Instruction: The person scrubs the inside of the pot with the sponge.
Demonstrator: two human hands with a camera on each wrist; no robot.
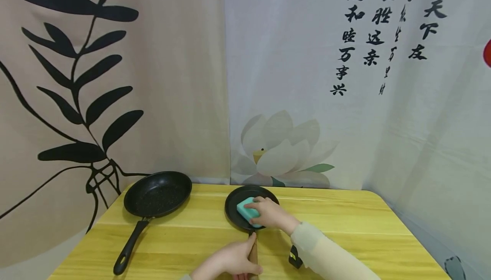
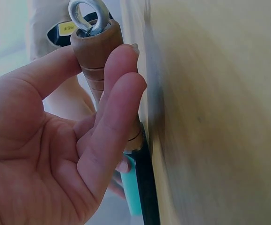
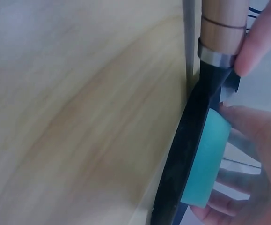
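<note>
A small black frying pan (image 1: 235,201) with a wooden handle (image 2: 98,51) lies on the table. My left hand (image 1: 235,258) grips that handle, fingers curled round it; a metal ring (image 2: 89,16) caps its end. Inside the pan, my right hand (image 1: 270,214) holds a turquoise sponge (image 1: 246,208) between thumb and fingers. In the right wrist view the sponge (image 3: 206,159) sits against the pan's inner face, and the fingers spread along its sides.
A larger black frying pan (image 1: 158,194) stands at the left of the wooden table (image 1: 345,216), its handle pointing toward the front. A small black object with a yellow label (image 1: 294,256) shows beside the right sleeve. A printed curtain (image 1: 184,79) hangs behind the table.
</note>
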